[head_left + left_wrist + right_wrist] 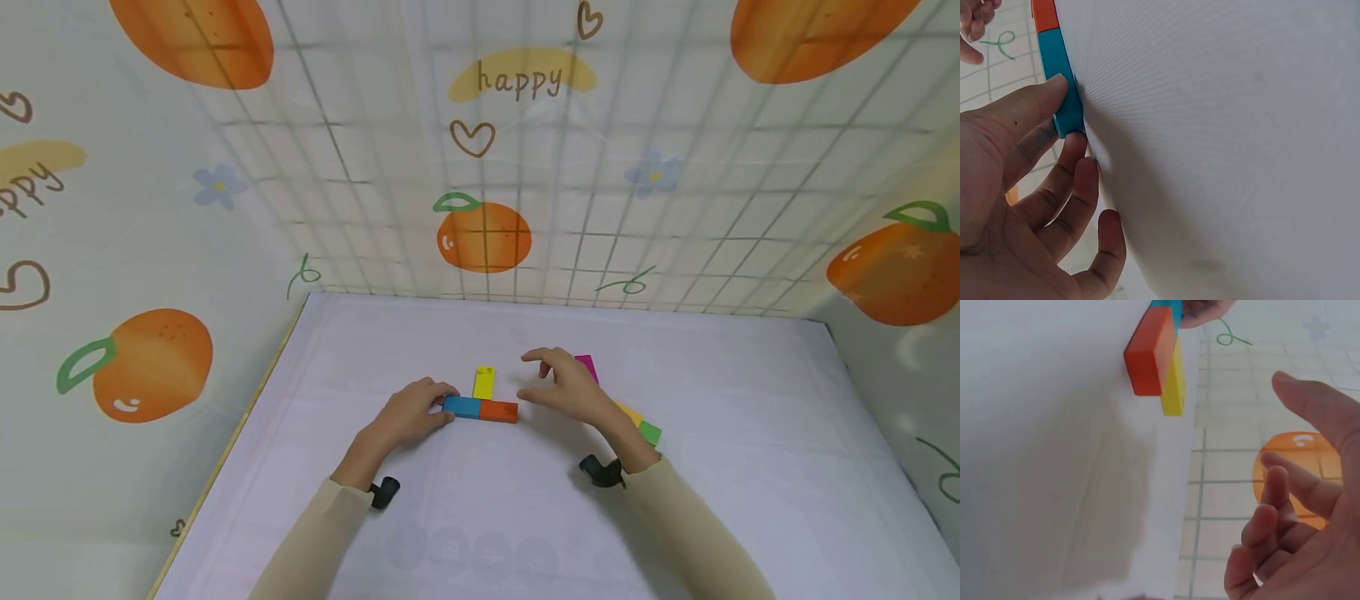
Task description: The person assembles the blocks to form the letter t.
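A white, smooth-topped bench fills the lower half of the head view. Near its centre lie a blue rectangular block and an orange rectangular block end to end, with a yellow rectangular block touching their far side. Right of centre, partly hidden, lie a magenta block, a second yellow block and a green block.

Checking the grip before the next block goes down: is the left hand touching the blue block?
Touching. The left wrist view shows the left hand with its thumb and a fingertip pressed against the end of the blue block.
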Demonstrator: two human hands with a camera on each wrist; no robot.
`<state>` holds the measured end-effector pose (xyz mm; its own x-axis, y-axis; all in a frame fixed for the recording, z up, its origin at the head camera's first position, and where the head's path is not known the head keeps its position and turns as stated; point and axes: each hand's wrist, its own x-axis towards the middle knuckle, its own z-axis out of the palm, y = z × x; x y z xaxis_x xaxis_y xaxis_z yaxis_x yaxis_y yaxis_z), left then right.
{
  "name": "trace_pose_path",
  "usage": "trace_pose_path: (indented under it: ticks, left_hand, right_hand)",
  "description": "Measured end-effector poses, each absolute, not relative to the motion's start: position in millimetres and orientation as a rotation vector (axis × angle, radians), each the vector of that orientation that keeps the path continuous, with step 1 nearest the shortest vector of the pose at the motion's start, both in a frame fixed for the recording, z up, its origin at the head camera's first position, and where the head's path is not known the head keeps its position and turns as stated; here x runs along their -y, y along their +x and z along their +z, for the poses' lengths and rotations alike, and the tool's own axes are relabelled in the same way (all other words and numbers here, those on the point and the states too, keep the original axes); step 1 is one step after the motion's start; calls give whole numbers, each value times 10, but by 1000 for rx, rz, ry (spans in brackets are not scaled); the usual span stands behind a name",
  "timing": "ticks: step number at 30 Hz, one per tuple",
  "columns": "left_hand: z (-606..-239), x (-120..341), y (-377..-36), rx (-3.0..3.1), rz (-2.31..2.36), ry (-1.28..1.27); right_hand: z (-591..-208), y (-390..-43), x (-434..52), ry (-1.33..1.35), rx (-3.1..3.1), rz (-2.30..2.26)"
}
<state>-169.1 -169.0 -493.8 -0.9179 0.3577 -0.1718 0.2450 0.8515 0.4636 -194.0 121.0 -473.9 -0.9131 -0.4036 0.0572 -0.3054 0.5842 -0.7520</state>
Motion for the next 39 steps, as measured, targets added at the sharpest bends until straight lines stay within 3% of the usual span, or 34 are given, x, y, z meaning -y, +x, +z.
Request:
trace_pose_path:
  ticks: [16,39]
  left_hand:
    - [-4952,1688,-1693,-2792,649,462]
    - [-4990,1693,-1696,-2791,656,443]
  right_hand:
    - [-4649,-1712,-1773,-731,-2733,-1278]
    - [-4975,-1521,-2633,-462,-2846,-1031]
